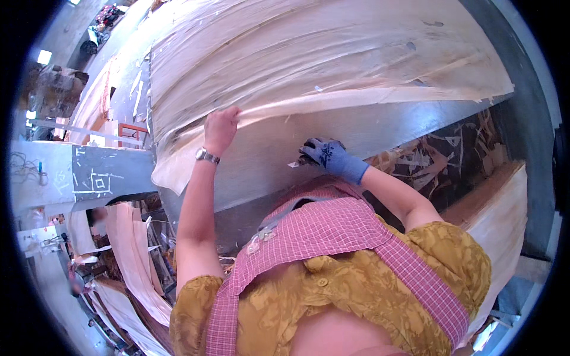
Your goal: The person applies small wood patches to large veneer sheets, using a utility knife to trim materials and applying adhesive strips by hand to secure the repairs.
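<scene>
Thin pale wood veneer sheets [332, 53] lie in a wide, wrinkled layer across the work table. My bare left hand [222, 127], with a watch on its wrist, is closed on the near edge of the top veneer sheet, which lifts slightly there. My right hand [325, 155], in a blue and dark glove, is closed low over the near side of the table surface [267, 148]. A small flat light tip [293, 164] shows beside its fingers. What the glove holds is mostly hidden.
Torn veneer scraps [427, 163] lie in the dark gap at the near right. A stack of veneer [499, 207] stands beyond them. On the left are a grey-blue beam [113, 172] with white marks and more long veneer strips [133, 255].
</scene>
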Demonstrator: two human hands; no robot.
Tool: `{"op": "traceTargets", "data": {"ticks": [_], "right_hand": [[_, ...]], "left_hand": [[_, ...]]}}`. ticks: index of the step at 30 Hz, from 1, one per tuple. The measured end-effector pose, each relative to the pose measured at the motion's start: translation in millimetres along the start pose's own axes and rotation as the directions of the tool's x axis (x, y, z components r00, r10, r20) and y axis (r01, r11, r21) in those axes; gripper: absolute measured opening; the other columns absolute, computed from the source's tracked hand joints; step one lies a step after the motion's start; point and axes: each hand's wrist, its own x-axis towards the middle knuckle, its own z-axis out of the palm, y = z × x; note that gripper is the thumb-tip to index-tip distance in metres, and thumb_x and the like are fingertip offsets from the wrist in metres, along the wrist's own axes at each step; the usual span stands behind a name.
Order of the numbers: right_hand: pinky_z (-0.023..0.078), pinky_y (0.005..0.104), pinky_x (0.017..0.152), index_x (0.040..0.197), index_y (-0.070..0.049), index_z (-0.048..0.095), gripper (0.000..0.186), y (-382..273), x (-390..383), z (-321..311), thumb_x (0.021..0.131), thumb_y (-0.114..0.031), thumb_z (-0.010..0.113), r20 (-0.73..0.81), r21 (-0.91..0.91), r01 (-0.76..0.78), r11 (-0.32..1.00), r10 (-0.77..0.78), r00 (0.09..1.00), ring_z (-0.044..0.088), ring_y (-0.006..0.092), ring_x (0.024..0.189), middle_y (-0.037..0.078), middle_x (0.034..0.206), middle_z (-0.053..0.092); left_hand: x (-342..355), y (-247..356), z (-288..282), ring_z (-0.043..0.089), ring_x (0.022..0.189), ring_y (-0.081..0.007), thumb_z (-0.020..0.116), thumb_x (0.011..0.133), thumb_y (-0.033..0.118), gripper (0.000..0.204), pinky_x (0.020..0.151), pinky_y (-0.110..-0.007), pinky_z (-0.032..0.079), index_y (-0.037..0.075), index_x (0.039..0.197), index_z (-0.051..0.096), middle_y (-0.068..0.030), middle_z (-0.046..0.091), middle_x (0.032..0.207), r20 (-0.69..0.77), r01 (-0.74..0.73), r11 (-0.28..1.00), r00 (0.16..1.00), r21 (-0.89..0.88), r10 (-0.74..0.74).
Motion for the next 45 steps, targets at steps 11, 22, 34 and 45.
{"op": "traceTargets", "data": {"ticks": [11,22,34,45], "right_hand": [[0.052,0.0386,0.069,0.126,-0.011,0.051,0.055,87,63,55,0.089,-0.050,0.061,-0.179,0.561,-0.508,0.654,0.695,0.696,0.065,0.0253,0.087,0.013,0.117,0.058],[0.033,0.0323,0.036,0.087,-0.018,0.053,0.038,109,96,50,0.086,-0.054,0.066,0.236,0.839,0.391,-0.377,0.901,0.363,0.044,0.0138,0.046,0.000,0.072,0.059],[0.036,0.0285,0.039,0.094,-0.015,0.061,0.036,110,41,74,0.095,-0.050,0.054,0.241,0.933,0.211,-0.292,0.941,0.238,0.049,0.0147,0.046,0.003,0.067,0.061],[0.041,0.0291,0.048,0.090,-0.012,0.061,0.034,134,17,83,0.093,-0.046,0.058,0.241,0.939,0.182,-0.290,0.938,0.251,0.052,0.0138,0.054,0.000,0.068,0.060]], "left_hand": [[57,-1,-50,0.066,0.087,-0.0341,0.060,0.085,0.022,0.017,0.076,-0.047,0.049,0.014,0.098,0.068,-0.0133,0.069,0.088,0.032,0.034,0.999,0.999,0.000,-0.034],[65,-2,-55,0.065,0.087,-0.0343,0.064,0.084,0.025,0.019,0.075,-0.047,0.049,0.013,0.098,0.068,-0.0124,0.070,0.088,0.017,0.009,1.000,1.000,0.016,-0.009],[45,0,-47,0.065,0.082,-0.0337,0.066,0.081,0.016,0.015,0.072,-0.046,0.048,0.011,0.095,0.067,-0.0140,0.068,0.082,0.025,-0.088,0.994,0.996,-0.060,0.089],[29,-4,-36,0.063,0.076,-0.0309,0.064,0.081,0.015,0.012,0.078,-0.043,0.046,0.013,0.092,0.067,-0.0101,0.067,0.076,0.012,-0.112,0.992,0.994,-0.054,0.113]]}}
